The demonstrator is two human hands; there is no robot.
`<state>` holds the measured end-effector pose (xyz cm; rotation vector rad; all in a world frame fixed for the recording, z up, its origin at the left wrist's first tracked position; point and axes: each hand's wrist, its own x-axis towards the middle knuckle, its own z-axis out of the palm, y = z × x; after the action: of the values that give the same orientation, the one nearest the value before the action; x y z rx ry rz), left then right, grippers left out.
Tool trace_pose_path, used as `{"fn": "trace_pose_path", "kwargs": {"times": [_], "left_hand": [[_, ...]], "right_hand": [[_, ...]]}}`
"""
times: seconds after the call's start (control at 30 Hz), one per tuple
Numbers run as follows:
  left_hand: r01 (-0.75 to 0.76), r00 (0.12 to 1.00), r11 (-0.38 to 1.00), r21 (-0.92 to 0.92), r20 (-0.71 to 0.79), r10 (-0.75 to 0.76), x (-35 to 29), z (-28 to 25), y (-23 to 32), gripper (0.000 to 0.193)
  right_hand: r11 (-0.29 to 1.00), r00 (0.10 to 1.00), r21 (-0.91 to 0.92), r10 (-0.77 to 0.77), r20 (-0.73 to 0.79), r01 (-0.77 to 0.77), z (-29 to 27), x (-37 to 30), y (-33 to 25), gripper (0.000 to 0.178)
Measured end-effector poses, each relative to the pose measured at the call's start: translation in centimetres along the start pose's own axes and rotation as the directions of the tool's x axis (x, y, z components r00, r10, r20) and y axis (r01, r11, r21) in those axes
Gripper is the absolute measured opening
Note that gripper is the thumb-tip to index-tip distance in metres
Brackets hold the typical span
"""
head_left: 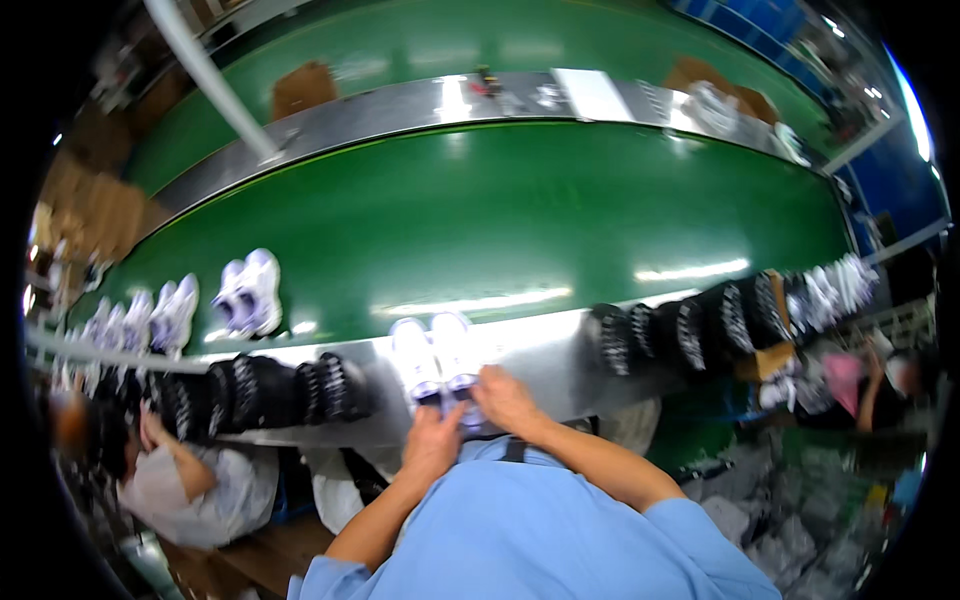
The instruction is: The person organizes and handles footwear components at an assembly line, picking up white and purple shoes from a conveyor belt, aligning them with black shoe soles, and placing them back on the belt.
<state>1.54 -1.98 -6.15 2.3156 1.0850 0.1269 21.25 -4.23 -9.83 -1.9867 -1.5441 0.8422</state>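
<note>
A pair of white and lavender sneakers lies on the metal ledge in front of me, toes pointing away. My left hand (432, 442) is closed at the heel end of the left sneaker (414, 352), close to its dark opening. At the heel end of the right sneaker (456, 350), my right hand (506, 398) has its fingers curled against the side. Both hands partly cover the heels, and the fingertips are somewhat blurred.
Black shoes stand in rows along the metal ledge (540, 352), left (262, 392) and right (690, 335). More white-lavender sneakers (250, 292) sit on the green belt (500, 220) to the left. A co-worker (200, 490) sits at left, another (885, 385) at far right.
</note>
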Motion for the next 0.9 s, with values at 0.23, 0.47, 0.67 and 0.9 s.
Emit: {"fn": "trace_pose_path", "kwargs": {"times": [0.23,0.47,0.67,0.9], "left_hand": [[0.083,0.996,0.977,0.195,0.008,-0.086,1.9,-0.3,-0.8,0.037],[0.102,0.995,0.973,0.205,-0.035,-0.097,13.2,-2.2,-5.6,0.038],[0.100,0.987,0.958,0.268,-0.150,-0.061,21.6,-7.1,-14.3,0.046],[0.082,0.982,0.918,0.389,0.126,-0.141,23.8,-9.1,-16.7,0.065]], "right_hand": [[0.951,0.988,0.271,0.125,0.093,-0.146,-0.2,-0.6,0.0,0.032],[0.802,0.928,0.472,0.350,0.127,-0.367,-6.6,-4.8,3.5,0.030],[0.909,0.943,0.287,0.329,-0.052,-0.302,-8.7,-7.4,4.2,0.033],[0.772,0.839,0.418,0.542,-0.039,-0.479,-8.4,-13.2,4.4,0.038]]}}
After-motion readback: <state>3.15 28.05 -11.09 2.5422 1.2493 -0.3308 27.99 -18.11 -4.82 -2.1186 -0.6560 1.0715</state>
